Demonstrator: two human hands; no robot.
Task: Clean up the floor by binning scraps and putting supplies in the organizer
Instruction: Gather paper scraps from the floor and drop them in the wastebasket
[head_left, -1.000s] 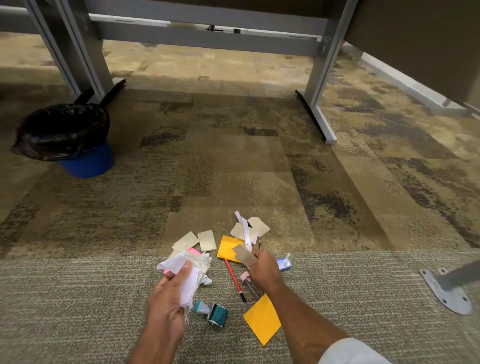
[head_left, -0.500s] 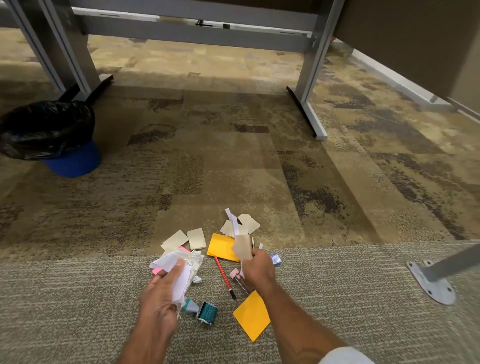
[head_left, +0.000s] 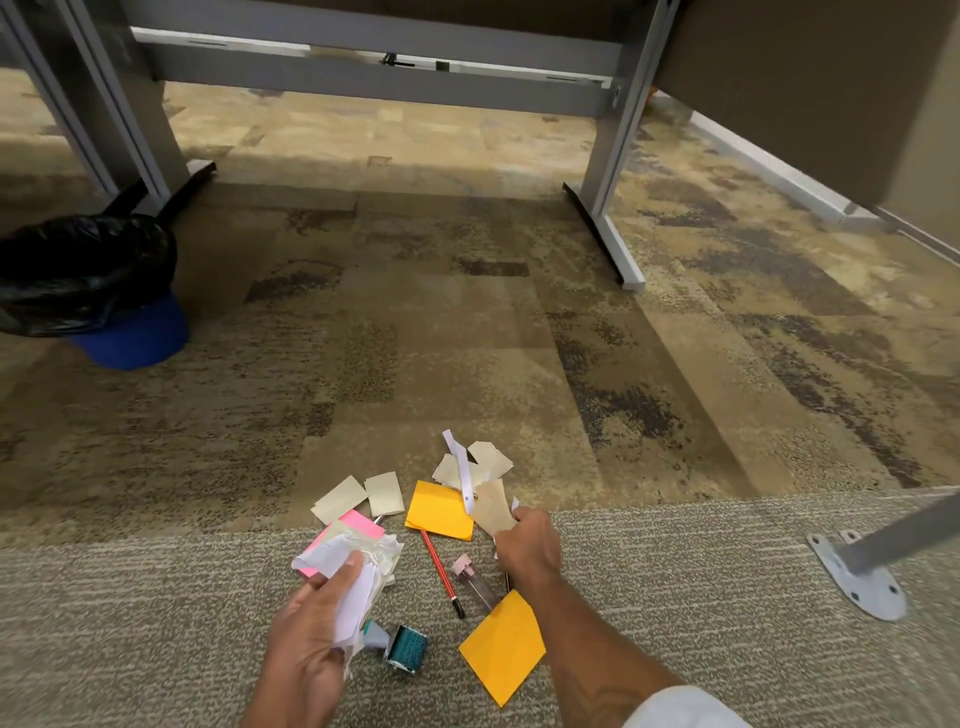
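Scraps of paper lie scattered on the carpet (head_left: 467, 364) just ahead of me, and both my hands are busy with them. My left hand (head_left: 311, 644) is clenched around a crumpled wad of white paper and clear wrap (head_left: 358, 566), held above a pink sticky note (head_left: 358, 525). My right hand (head_left: 530, 540) pinches a tan scrap (head_left: 493, 512) by its near edge, lifted over the pile. On the floor between my hands lie a red pencil (head_left: 440, 571), a small pink-capped tube (head_left: 470, 574) and a teal roller stamp (head_left: 405, 644). One orange note (head_left: 441, 509) rests far of the pencil, another (head_left: 504, 649) near my right forearm. More tan scraps (head_left: 358, 496) sit beyond. The blue bin (head_left: 135, 338) with its black liner stands well apart at the far left, beside the bench leg (head_left: 145, 130).
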